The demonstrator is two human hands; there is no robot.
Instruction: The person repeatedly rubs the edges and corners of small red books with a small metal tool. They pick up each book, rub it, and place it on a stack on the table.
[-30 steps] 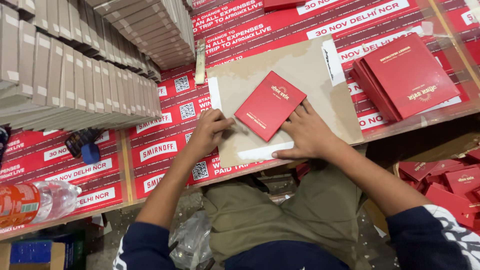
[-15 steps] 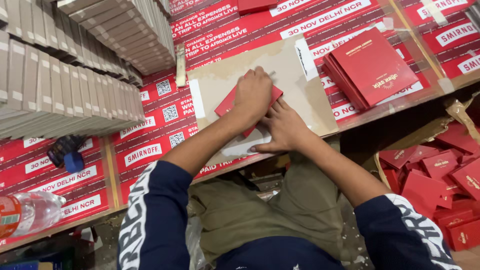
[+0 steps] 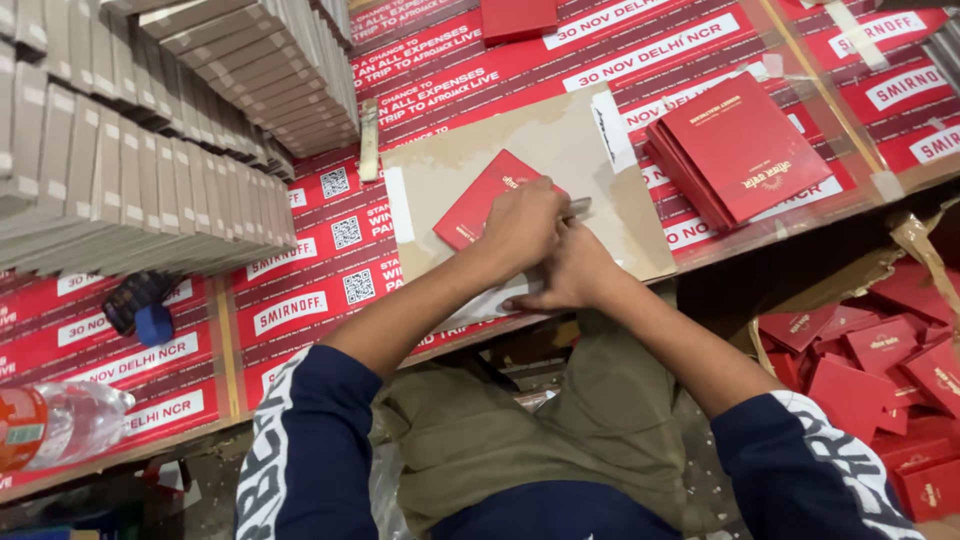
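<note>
your left hand (image 3: 520, 228) lies flat over the small red card cover (image 3: 478, 205), fingers pressed down on its near corner so it stays put on the brown cardboard sheet (image 3: 560, 150) that serves as your work mat. the cover sits tilted on that sheet, near its middle, with its far half showing past your knuckles. your right hand (image 3: 572, 272) tucks in just behind and touching the left, fingers curled together; a thin pale tool or strip (image 3: 578, 207) pokes out beside it, but you cannot tell which hand pinches it. a white paper slip (image 3: 480, 303) lies under your wrists at the sheet's near edge. a stack of finished red covers (image 3: 740, 150) waits to your right, well apart. rows of grey-brown board blanks (image 3: 130, 170) stand to your left, and loose red pieces (image 3: 870, 350) fill the box below the table edge.
</note>
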